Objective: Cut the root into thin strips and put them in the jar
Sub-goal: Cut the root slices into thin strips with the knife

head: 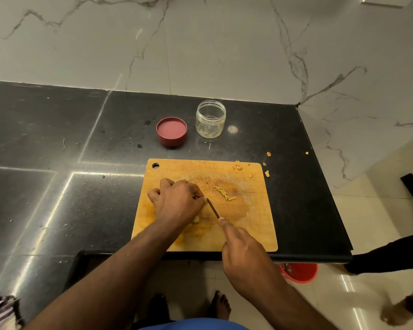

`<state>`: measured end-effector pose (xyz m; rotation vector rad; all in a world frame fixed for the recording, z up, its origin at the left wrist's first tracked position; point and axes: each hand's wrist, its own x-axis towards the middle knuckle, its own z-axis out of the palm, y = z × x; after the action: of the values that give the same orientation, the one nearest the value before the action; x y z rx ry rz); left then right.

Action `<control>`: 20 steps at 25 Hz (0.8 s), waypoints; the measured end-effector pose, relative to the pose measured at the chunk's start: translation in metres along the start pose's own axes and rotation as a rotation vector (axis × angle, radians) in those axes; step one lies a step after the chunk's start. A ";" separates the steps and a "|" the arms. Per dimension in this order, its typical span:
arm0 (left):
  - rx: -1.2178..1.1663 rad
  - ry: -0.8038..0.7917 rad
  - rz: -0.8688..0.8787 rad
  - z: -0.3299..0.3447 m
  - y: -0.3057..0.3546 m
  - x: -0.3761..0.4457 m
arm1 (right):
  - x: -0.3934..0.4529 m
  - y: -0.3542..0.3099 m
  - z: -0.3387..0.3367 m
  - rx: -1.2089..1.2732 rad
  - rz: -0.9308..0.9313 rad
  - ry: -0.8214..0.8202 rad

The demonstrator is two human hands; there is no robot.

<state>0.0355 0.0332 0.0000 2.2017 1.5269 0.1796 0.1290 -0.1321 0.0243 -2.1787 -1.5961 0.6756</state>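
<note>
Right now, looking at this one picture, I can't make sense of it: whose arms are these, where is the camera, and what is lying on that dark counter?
There is no machine here. A person wears a wide-angle camera on the head, so you look down along their own two arms.

On the black counter lies a wooden cutting board. The left hand is curled over a piece of root, mostly hidden beneath it, holding it down. The right hand grips a knife, forefinger laid along the blade's back, cutting beside the left fingers.

A few thin cut strips lie on the board, and some scraps near its far right corner. Behind the board stand an open clear jar, seemingly almost empty, and its red lid, lying upside down beside it.

On the floor below is a red bucket.
</note>
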 end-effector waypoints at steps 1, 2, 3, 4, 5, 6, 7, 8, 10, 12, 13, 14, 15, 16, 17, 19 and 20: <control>-0.001 0.001 0.000 0.000 0.000 0.000 | -0.003 0.001 0.000 0.007 0.005 0.002; 0.001 0.004 0.002 0.000 -0.001 0.000 | -0.006 0.001 -0.001 0.017 0.014 0.006; 0.006 0.006 0.006 0.000 -0.001 0.000 | -0.009 0.002 -0.002 0.028 0.021 0.013; 0.013 0.007 0.011 0.000 -0.001 0.000 | -0.010 0.002 -0.003 0.037 0.021 0.023; 0.021 0.007 0.017 0.000 -0.001 0.000 | -0.011 0.003 -0.004 0.050 0.017 0.034; 0.025 0.005 0.019 0.000 -0.001 -0.001 | -0.011 0.002 -0.006 0.060 0.016 0.044; 0.025 0.000 0.020 0.000 -0.001 -0.001 | -0.009 0.001 -0.007 0.066 0.018 0.051; 0.023 -0.004 0.020 0.000 -0.001 -0.001 | -0.007 0.000 -0.007 0.063 0.017 0.054; 0.023 -0.007 0.021 0.000 -0.001 -0.001 | -0.001 -0.001 -0.006 0.043 0.012 0.053; 0.022 -0.009 0.024 0.000 -0.001 -0.002 | 0.006 -0.001 -0.004 0.025 0.008 0.035; 0.020 -0.012 0.025 0.000 -0.002 -0.002 | 0.009 -0.001 -0.004 0.027 0.007 0.024; 0.016 -0.014 0.025 0.000 -0.002 -0.002 | 0.011 -0.001 -0.004 0.029 0.006 0.015; 0.014 -0.014 0.025 0.000 -0.002 -0.002 | 0.013 0.000 -0.003 0.030 0.005 0.010; 0.014 -0.011 0.023 0.000 -0.002 -0.002 | 0.013 0.000 -0.003 0.029 0.007 0.005; 0.017 -0.004 0.020 0.000 -0.002 -0.002 | 0.013 0.001 -0.003 0.028 0.011 0.002; 0.030 0.008 0.013 0.000 -0.001 -0.001 | 0.011 0.000 -0.003 0.038 0.022 -0.001; 0.035 0.010 0.009 0.000 -0.001 -0.001 | 0.009 0.000 -0.003 0.047 0.026 -0.002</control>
<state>0.0344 0.0322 0.0002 2.2385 1.5368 0.1685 0.1331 -0.1236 0.0255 -2.1694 -1.5392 0.7156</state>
